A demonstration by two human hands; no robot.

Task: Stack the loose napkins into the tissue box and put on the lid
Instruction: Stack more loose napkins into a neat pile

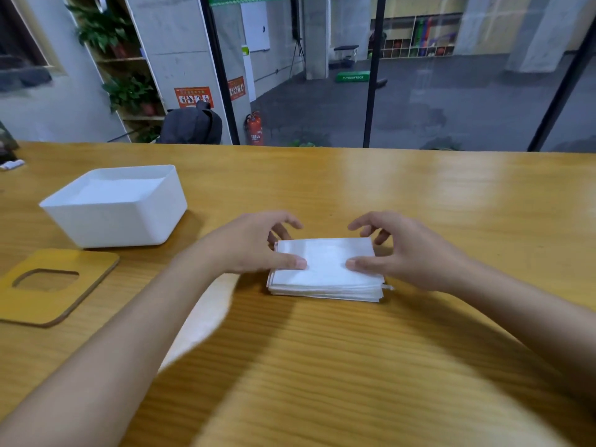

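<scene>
A stack of white napkins [325,269] lies on the wooden table [419,201] in front of me. My left hand [251,243] holds its left side, thumb flat on top and fingers curled over the far edge. My right hand [406,250] mirrors it on the right side. Another loose white napkin [203,317] lies near me, partly hidden under my left forearm. The white tissue box [129,221] stands open at the left, apart from my hands. Its yellow lid [80,285], with a rounded square hole, lies flat in front of the box.
A small white object [13,164] and a dark item sit at the table's far left edge. Beyond the table's far edge is a glass wall with black frames; a dark backpack [192,124] shows just behind it.
</scene>
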